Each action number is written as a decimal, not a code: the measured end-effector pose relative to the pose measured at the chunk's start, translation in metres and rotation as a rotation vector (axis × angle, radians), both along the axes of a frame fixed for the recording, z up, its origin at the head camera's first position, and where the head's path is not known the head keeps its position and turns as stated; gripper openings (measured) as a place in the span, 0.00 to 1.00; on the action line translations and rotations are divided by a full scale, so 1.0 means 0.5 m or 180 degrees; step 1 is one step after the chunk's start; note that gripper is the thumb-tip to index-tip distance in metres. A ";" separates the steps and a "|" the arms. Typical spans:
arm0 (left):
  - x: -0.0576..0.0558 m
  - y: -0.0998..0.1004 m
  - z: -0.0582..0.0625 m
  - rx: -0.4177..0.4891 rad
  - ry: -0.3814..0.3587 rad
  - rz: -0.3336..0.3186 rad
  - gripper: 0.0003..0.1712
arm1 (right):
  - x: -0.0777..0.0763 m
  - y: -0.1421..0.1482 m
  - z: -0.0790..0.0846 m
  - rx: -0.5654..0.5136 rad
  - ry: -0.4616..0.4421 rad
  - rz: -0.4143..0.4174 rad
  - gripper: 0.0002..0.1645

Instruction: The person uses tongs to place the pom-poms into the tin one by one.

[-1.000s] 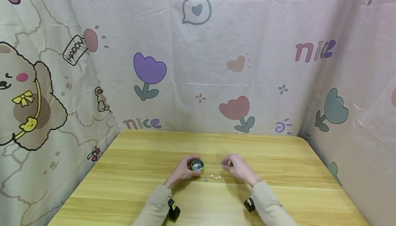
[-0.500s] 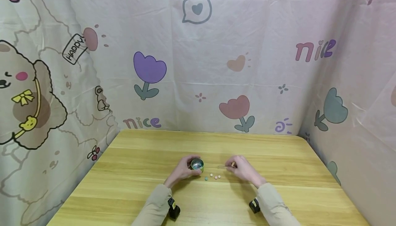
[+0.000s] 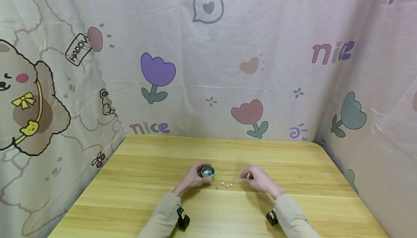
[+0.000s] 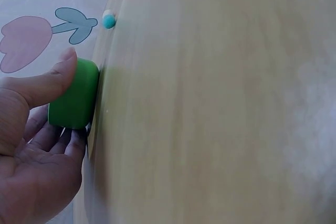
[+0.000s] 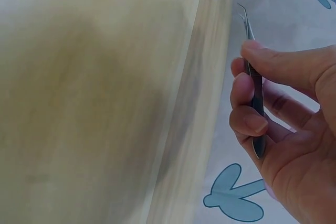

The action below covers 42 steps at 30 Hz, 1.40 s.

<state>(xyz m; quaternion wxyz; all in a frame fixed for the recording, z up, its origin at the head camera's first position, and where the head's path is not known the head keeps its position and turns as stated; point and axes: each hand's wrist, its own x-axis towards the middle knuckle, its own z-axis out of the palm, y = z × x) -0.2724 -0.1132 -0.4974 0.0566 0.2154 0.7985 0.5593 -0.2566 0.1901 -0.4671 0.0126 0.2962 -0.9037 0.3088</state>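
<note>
Four balls [image 3: 227, 186] on table [image 3: 293, 169], left grip [image 3: 193, 178] round green tin [image 4: 73, 98], right grip [image 3: 258, 179] pinching tweezers [image 5: 258, 97], printed cloth [image 3: 208, 50] behind

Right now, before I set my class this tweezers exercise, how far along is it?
Looks done: the green tin is open and held by the left hand. In hand: the right hand grips the tweezers, their tips empty. Apparently left: four small balls lie outside the tin on the table, perhaps to be picked up. Whether any are already inside, I can't tell.
</note>
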 end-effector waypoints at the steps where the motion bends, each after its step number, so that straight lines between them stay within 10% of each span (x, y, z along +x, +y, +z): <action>1: 0.000 0.000 0.001 -0.0004 -0.0006 0.0003 0.36 | 0.001 0.000 0.000 0.0000 -0.0032 0.0013 0.04; 42: 0.003 0.003 0.004 0.0006 -0.0029 0.0030 0.36 | -0.003 -0.014 -0.009 0.0161 -0.0308 0.0003 0.04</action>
